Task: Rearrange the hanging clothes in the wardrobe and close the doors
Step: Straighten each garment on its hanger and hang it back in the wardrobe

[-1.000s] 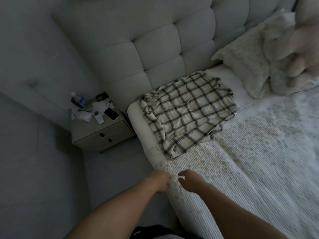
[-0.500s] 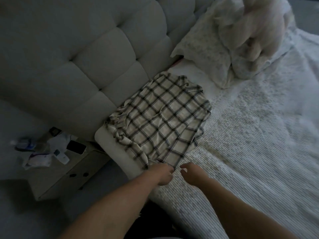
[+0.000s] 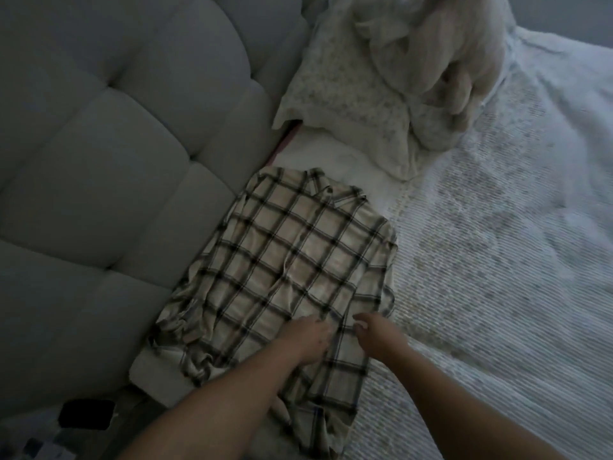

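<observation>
The shirt (image 3: 298, 270) lies flat on the bed (image 3: 497, 293), right beside the headboard (image 3: 116, 161), collar end near the pillows (image 3: 365, 104). I have my left hand (image 3: 310, 340) resting on the shirt's lower part, fingers curled; I cannot tell if it pinches the cloth. My right hand (image 3: 374, 330) is just beside it, loosely curled, holding nothing. I think I am at the pick-up step. Next I must grab the shirt with both hands and lift it, to carry it to the wardrobe.
</observation>
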